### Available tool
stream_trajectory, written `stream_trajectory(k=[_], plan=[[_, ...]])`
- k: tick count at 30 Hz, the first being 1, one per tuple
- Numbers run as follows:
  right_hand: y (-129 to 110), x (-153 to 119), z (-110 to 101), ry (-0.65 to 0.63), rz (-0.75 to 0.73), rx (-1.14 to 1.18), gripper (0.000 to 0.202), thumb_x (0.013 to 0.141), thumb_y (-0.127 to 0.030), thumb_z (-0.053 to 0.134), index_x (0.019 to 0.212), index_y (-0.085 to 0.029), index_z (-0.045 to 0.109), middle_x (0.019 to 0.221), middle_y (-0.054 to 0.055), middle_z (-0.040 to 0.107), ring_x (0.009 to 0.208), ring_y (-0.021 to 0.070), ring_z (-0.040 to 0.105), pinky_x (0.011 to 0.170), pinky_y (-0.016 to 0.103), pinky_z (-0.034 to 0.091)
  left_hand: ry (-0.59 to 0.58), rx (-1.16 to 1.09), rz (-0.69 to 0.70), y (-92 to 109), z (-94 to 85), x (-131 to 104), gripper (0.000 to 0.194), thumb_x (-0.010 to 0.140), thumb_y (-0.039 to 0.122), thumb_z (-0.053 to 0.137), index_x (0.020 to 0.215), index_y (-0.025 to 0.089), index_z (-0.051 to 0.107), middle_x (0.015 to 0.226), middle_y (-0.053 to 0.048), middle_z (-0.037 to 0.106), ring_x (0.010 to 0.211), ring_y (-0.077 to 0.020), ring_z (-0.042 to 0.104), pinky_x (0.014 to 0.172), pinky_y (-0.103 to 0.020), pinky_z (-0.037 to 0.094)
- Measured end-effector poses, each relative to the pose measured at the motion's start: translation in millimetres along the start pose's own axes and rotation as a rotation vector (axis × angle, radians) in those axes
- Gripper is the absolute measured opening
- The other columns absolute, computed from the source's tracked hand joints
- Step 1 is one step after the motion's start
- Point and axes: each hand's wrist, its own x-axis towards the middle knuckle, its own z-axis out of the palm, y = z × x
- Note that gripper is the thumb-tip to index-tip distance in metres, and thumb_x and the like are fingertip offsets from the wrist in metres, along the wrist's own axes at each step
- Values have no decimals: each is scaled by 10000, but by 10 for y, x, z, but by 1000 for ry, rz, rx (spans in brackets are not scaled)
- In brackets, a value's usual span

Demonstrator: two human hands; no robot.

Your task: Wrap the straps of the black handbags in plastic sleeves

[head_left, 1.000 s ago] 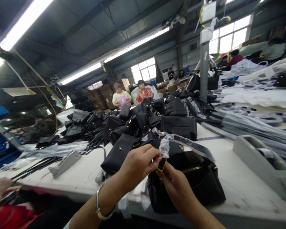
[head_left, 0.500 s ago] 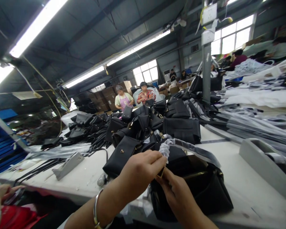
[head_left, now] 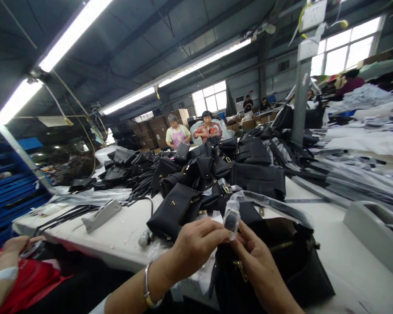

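A black bag (head_left: 301, 279) with its top open lies at the table's front edge. Its strap (head_left: 275, 203), wrapped in clear plastic, arches over the opening. My left hand (head_left: 198, 242), a bangle at the wrist, pinches the plastic-wrapped end of the strap. From the right, my right hand (head_left: 258, 261) grips the same end, fingertips close to those of the left. A gold zip pull (head_left: 241, 271) hangs on the bag's side beside my right hand.
Many black bags (head_left: 173, 209) are heaped behind my hands. Grey tape-dispenser-like pieces stand left (head_left: 103, 216) and right (head_left: 376, 235) on the white table (head_left: 124, 233). A neighbour's hand (head_left: 18, 244) shows at lower left. Two people sit across the table.
The view has shifted left. The gold piece between my fingers no longer shows there; the wrapped strap end now stands up between my fingertips, and the zip pull has come into view.
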Motion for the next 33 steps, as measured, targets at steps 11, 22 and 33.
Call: stream_trajectory(k=[11,22,33], plan=[[-75,-96,25,58,97,-324,763,793,-214,704,1499,-209,414,926,18,782,932,251,721,944,394,514,195,-106,-148,126,224,-497,164,957,104,526,1002,173,667,870,-62,701,758,-154,658,683,-241,543],[-48,-157,-59,-113,104,-80,387,907,-334,672,1286,-259,661,1241,52,691,1132,250,647,1025,385,492,352,-569,-696,154,388,-594,202,983,317,537,994,177,682,835,-40,700,678,-133,670,644,-219,555],[-98,-95,-59,-9,-8,-253,107,875,-307,706,909,-210,737,871,20,721,840,210,669,780,296,516,304,-1378,-897,253,392,-125,274,858,302,735,1103,179,741,1023,-64,746,983,-198,668,897,-280,496]])
